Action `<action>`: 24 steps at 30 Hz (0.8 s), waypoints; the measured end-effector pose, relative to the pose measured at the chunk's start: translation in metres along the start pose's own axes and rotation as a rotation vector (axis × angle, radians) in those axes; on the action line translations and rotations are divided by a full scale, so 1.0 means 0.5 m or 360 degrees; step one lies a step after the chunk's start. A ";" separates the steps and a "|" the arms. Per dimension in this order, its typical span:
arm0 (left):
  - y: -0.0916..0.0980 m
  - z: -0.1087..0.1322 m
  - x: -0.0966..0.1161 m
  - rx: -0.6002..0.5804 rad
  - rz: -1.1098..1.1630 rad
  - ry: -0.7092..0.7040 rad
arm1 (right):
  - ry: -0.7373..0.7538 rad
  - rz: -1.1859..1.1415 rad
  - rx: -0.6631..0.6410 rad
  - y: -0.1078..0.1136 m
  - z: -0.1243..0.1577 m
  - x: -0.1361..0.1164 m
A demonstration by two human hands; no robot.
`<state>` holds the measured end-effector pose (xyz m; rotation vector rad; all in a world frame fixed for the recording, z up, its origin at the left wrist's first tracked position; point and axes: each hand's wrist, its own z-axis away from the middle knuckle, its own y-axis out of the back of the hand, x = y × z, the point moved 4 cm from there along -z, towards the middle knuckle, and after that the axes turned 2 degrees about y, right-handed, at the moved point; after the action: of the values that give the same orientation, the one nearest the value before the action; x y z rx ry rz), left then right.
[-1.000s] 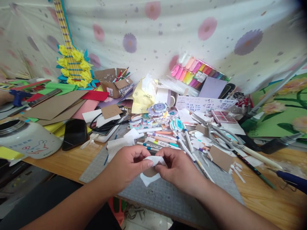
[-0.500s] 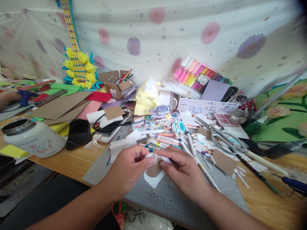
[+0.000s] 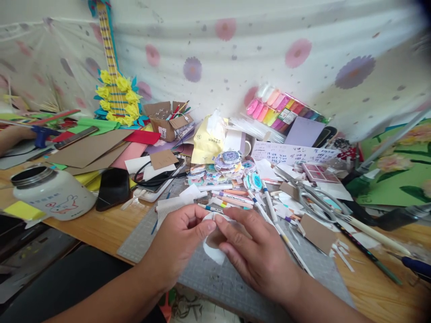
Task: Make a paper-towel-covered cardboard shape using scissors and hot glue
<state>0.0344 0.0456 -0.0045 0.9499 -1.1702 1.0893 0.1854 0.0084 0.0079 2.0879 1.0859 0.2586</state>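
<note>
My left hand (image 3: 180,242) and my right hand (image 3: 257,255) meet over the grey cutting mat (image 3: 235,278) at the table's front edge. Between them they pinch a small white paper piece (image 3: 213,252) with a brown cardboard shape (image 3: 213,238) stuck to it. The left thumb and forefinger hold its upper left edge. The right fingers lie across its right side and hide most of it. Several marker pens (image 3: 232,197) lie just behind the hands.
Scissors (image 3: 311,197) and cardboard scraps (image 3: 316,226) lie right of the hands. A white jar (image 3: 50,195) and a black phone (image 3: 112,188) sit at the left, before cardboard sheets (image 3: 87,148). Another person's hand (image 3: 11,137) with a blue glue gun (image 3: 42,133) is at far left.
My right fingers have slid further over the paper piece, covering more of the brown shape. The view has shifted slightly down and left.
</note>
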 end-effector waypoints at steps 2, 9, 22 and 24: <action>-0.003 0.002 -0.006 -0.0034 0.0098 -0.0004 | -0.0050 -0.0075 0.0006 -0.001 0.001 -0.001; -0.004 0.003 -0.017 -0.0013 0.0151 -0.0025 | -0.0340 -0.0604 0.0132 0.001 0.012 0.001; -0.014 0.009 0.002 0.0038 -0.0741 -0.0231 | -0.1428 -0.1686 0.0028 -0.050 0.003 0.058; -0.015 0.010 0.000 0.0070 -0.0851 -0.0264 | -0.1430 -0.1652 0.0027 -0.052 0.005 0.056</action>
<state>0.0407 0.0391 -0.0041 1.3137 -0.9444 0.6154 0.1878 0.0377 -0.0165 1.1389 1.3581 -1.0710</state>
